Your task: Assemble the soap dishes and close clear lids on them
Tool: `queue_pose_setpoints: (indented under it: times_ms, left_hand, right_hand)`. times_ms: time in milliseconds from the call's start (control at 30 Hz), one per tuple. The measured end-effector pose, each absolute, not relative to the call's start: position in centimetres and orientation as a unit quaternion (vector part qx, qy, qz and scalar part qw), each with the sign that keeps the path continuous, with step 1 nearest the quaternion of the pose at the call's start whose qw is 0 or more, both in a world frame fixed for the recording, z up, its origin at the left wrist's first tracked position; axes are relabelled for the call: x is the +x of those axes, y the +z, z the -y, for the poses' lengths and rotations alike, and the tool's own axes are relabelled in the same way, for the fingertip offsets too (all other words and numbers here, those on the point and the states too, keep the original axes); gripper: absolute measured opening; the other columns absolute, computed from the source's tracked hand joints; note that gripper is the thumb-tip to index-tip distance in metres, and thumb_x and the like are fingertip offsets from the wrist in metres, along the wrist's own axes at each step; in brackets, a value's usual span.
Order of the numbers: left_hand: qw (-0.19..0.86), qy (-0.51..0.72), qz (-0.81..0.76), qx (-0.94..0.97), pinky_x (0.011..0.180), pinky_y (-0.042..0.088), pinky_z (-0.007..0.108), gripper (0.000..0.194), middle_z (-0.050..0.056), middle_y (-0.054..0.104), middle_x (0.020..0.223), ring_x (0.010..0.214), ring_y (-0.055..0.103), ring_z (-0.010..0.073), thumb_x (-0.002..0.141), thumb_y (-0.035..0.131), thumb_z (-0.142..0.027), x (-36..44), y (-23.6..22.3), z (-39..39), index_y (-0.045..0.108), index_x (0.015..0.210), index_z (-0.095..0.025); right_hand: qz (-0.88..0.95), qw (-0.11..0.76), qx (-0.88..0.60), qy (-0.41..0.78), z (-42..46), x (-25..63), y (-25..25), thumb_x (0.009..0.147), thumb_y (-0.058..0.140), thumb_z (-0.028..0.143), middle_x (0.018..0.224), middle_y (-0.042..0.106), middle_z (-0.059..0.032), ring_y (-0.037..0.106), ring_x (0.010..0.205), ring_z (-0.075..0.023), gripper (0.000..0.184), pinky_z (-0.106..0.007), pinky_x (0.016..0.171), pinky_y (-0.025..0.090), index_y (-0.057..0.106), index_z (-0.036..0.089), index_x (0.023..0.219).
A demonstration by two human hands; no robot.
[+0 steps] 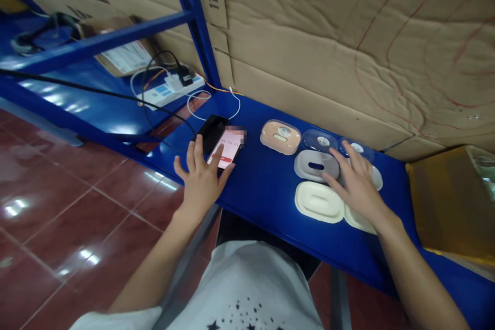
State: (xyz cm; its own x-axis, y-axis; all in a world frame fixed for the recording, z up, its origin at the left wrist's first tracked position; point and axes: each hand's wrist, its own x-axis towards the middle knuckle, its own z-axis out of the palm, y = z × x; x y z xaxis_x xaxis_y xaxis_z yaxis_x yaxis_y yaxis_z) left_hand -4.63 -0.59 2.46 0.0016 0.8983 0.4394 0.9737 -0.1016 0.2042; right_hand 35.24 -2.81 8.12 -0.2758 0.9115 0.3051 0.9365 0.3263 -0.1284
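My left hand [201, 180] is spread over the near edge of a lit phone [228, 149], which shows a timer and a red button. One finger reaches onto its screen. My right hand [358, 180] has its fingers apart above the plastic pieces, partly hiding some; whether it touches them I cannot tell. By its fingertips lies a grey lid with an oval slot [309, 165]. Two clear covers with round stickers, one a clear cover [317, 139], lie behind. Nearer me are a cream oval tray [319, 203] and a second cream tray [359, 220], half covered by my hand.
A peach box with a clear cover [280, 137] sits left of the clear covers. Beyond the phone is a black object [211, 131]. A power strip [170, 92] with cables rests on the left shelf. A taped carton [452, 201] stands right; a cardboard wall [309, 51] rises behind.
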Motion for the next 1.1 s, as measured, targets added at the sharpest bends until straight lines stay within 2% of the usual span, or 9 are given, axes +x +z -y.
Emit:
queue_pose_setpoints:
  times_ms: [200,367,567,633,767,900,1000,1100]
  left_hand:
    - [0.066,-0.260,0.649,-0.712,0.124,0.010,0.079,0.043,0.017,0.019,0.182,0.165,0.024,0.0472,0.108,0.059,-0.049,-4.7,1.9,0.5,0.068,0.144,-0.027]
    - [0.071,-0.266,0.649,-0.709,0.117,0.026,0.081,0.055,0.023,0.026,0.178,0.159,0.033,0.0516,0.107,0.060,-0.050,-3.9,3.0,1.2,0.057,0.156,-0.025]
    - [0.080,-0.263,0.658,-0.702,0.112,0.032,0.080,0.068,0.027,0.030,0.175,0.149,0.044,0.0548,0.106,0.060,-0.054,-3.1,3.9,2.4,0.047,0.164,-0.021]
    - [0.067,-0.262,0.666,-0.695,0.109,0.037,0.079,0.078,0.032,0.030,0.173,0.144,0.048,0.0571,0.106,0.058,-0.057,-3.2,3.8,2.5,0.038,0.169,-0.016]
    - [0.032,-0.299,0.633,-0.714,0.108,0.045,0.073,0.101,0.038,0.030,0.170,0.145,0.048,0.0577,0.105,0.057,-0.061,-2.5,2.9,2.6,0.008,0.175,-0.007]
    - [-0.042,-0.321,0.508,-0.798,0.117,0.044,0.064,0.100,0.032,0.031,0.173,0.156,0.041,0.0477,0.108,0.056,-0.058,0.5,2.4,3.2,-0.003,0.175,-0.014]
    - [-0.144,-0.274,0.418,-0.854,0.119,0.045,0.058,0.103,0.025,0.039,0.172,0.154,0.046,0.0413,0.104,0.060,-0.065,3.5,2.9,3.6,0.001,0.176,-0.021]
    - [-0.197,-0.223,0.351,-0.888,0.119,0.045,0.058,0.105,0.022,0.045,0.169,0.151,0.049,0.0408,0.095,0.069,-0.073,6.3,3.7,3.6,0.021,0.173,-0.022]
  right_hand:
    - [0.769,0.212,-0.600,-0.055,5.4,37.3,7.1,0.107,0.057,0.050,0.178,0.031,-0.0170,0.040,0.158,-0.0436,0.065,-0.065,0.121,0.036,0.037,0.033,0.167]
    - [0.771,0.213,-0.599,-0.036,5.6,37.0,6.7,0.107,0.055,0.048,0.177,0.032,-0.0160,0.041,0.157,-0.0445,0.063,-0.067,0.121,0.037,0.039,0.034,0.166]
    - [0.789,0.195,-0.581,-0.033,5.5,37.1,5.7,0.109,0.053,0.047,0.173,0.038,-0.0190,0.043,0.156,-0.0432,0.059,-0.067,0.121,0.038,0.042,0.032,0.164]
    - [0.793,0.190,-0.578,-0.031,5.5,37.2,5.4,0.109,0.053,0.047,0.172,0.039,-0.0203,0.044,0.155,-0.0426,0.057,-0.066,0.120,0.039,0.043,0.030,0.163]
    - [0.794,0.179,-0.580,-0.020,5.2,37.2,5.2,0.110,0.051,0.046,0.172,0.041,-0.0188,0.046,0.155,-0.0407,0.055,-0.065,0.120,0.039,0.046,0.031,0.162]
    - [0.796,0.156,-0.585,0.006,4.8,37.1,5.1,0.111,0.048,0.045,0.172,0.044,-0.0157,0.045,0.157,-0.0380,0.055,-0.065,0.122,0.037,0.044,0.031,0.164]
    - [0.802,0.148,-0.578,0.015,4.7,37.1,4.8,0.112,0.047,0.043,0.169,0.050,-0.0135,0.047,0.156,-0.0364,0.053,-0.064,0.122,0.037,0.047,0.029,0.163]
    - [0.808,0.157,-0.568,0.001,4.6,37.1,4.3,0.111,0.051,0.042,0.160,0.062,-0.0108,0.050,0.153,-0.0368,0.045,-0.063,0.120,0.042,0.062,0.027,0.152]
